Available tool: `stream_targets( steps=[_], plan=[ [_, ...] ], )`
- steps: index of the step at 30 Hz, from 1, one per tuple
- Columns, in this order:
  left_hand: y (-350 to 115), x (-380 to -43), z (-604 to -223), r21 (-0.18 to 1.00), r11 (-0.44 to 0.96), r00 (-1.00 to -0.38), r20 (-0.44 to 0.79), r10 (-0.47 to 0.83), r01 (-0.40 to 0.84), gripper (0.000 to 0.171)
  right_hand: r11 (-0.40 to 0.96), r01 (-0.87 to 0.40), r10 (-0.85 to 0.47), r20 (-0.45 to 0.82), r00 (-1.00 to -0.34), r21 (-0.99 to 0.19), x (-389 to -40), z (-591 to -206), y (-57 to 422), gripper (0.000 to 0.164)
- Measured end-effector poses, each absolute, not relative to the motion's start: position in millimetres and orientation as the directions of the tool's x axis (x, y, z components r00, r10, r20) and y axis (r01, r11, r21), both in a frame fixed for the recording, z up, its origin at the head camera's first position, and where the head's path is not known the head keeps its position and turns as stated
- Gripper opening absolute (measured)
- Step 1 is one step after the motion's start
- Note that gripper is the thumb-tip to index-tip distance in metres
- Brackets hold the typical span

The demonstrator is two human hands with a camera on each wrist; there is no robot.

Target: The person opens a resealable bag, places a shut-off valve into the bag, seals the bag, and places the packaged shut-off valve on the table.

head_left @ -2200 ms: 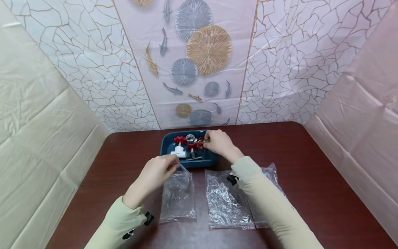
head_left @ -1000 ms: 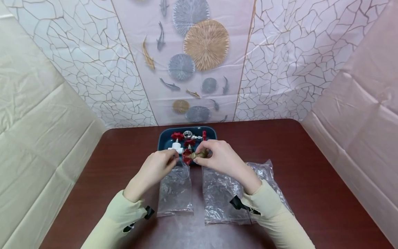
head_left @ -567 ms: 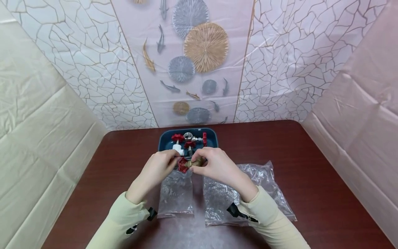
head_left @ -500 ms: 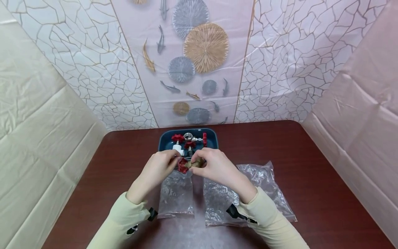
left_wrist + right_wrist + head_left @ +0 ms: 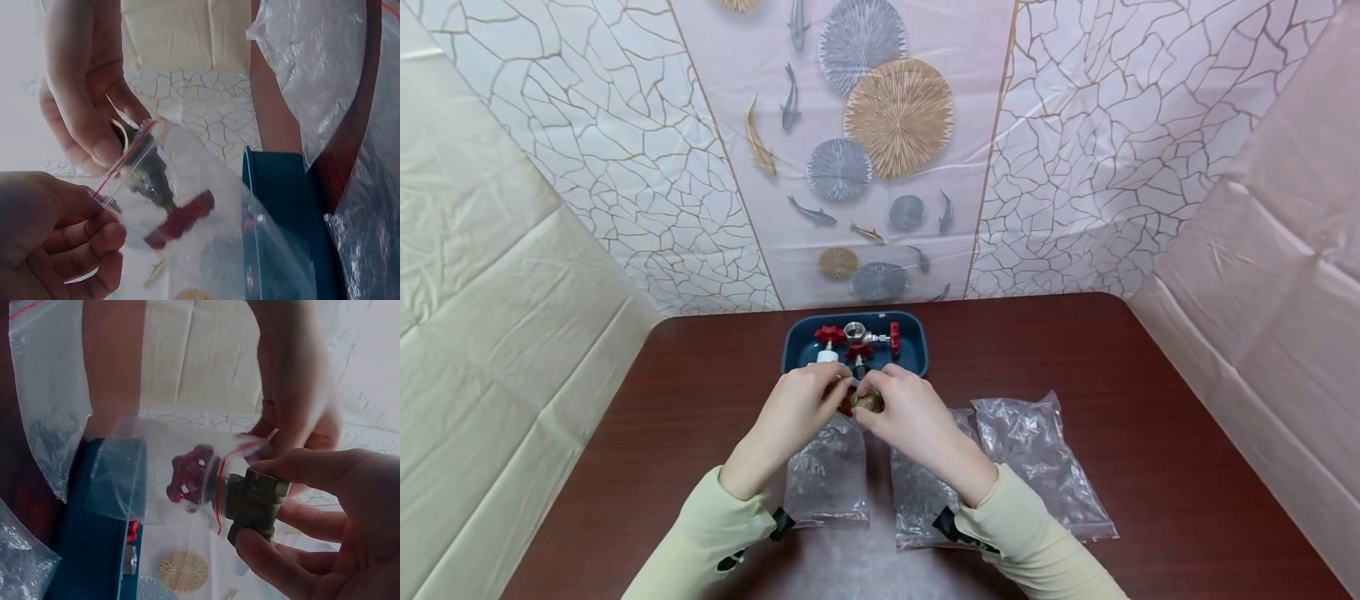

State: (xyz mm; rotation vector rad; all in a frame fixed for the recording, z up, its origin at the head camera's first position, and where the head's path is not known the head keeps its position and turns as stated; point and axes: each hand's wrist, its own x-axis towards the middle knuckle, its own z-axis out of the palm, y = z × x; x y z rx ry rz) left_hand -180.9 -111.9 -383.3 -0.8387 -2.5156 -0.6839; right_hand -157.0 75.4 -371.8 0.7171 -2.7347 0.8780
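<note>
My left hand (image 5: 793, 410) pinches the rim of a clear zip-lock bag (image 5: 131, 475), near its red seal line. My right hand (image 5: 917, 421) grips a brass valve (image 5: 256, 503) by its body, fingers and thumb on either side. In both wrist views the valve's red handwheel (image 5: 190, 478) is inside the bag, past the seal, while the brass body stays at the mouth. From the head view, the hands nearly meet just in front of the blue tray (image 5: 917, 358) and cover most of the valve.
In the tray lie a silver valve (image 5: 855, 332) with a red handwheel, a white-bodied valve (image 5: 827, 356) and a dark-bodied valve (image 5: 860, 369), partly hidden. More clear bags (image 5: 1037, 458) lie on the dark red table (image 5: 1150, 400) at right. A patterned cloth (image 5: 1075, 167) hangs behind.
My right hand has lifted the brass valve out of the tray, brought it left and toward me, and put its handwheel into the bag. My left hand kept hold of the bag and shifted slightly right.
</note>
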Motion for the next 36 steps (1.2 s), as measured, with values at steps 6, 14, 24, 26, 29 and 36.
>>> stream_targets(
  steps=[6, 14, 24, 26, 29, 36],
  plan=[
    [-105, -181, -383, 0.338, 0.689, -0.740, 0.511, 0.437, 0.641, 0.005, 0.716, -0.506, -0.358, 0.369, -0.858, -0.481, -157, -379, 70, 0.013],
    [-100, -185, -384, 0.365, 0.718, -0.778, 0.491, 0.393, 0.593, 0.009, 0.700, -0.551, -0.357, 0.446, -0.821, -0.454, -152, -384, 67, 0.015],
    [-102, -189, -386, 0.416, 0.719, -0.812, 0.458, 0.363, 0.557, 0.007, 0.649, -0.667, -0.424, 0.554, -0.717, -0.366, -148, -389, 62, 0.017],
    [-102, -188, -385, 0.429, 0.707, -0.810, 0.460, 0.365, 0.562, 0.007, 0.649, -0.664, -0.425, 0.546, -0.722, -0.372, -148, -390, 62, 0.017],
    [-102, -185, -384, 0.449, 0.685, -0.806, 0.460, 0.373, 0.574, 0.007, 0.658, -0.651, -0.422, 0.531, -0.735, -0.379, -147, -392, 62, 0.017],
    [-99, -176, -383, 0.401, 0.675, -0.765, 0.502, 0.403, 0.619, 0.006, 0.716, -0.617, -0.395, 0.539, -0.744, -0.326, -147, -395, 61, 0.016]
  ],
)
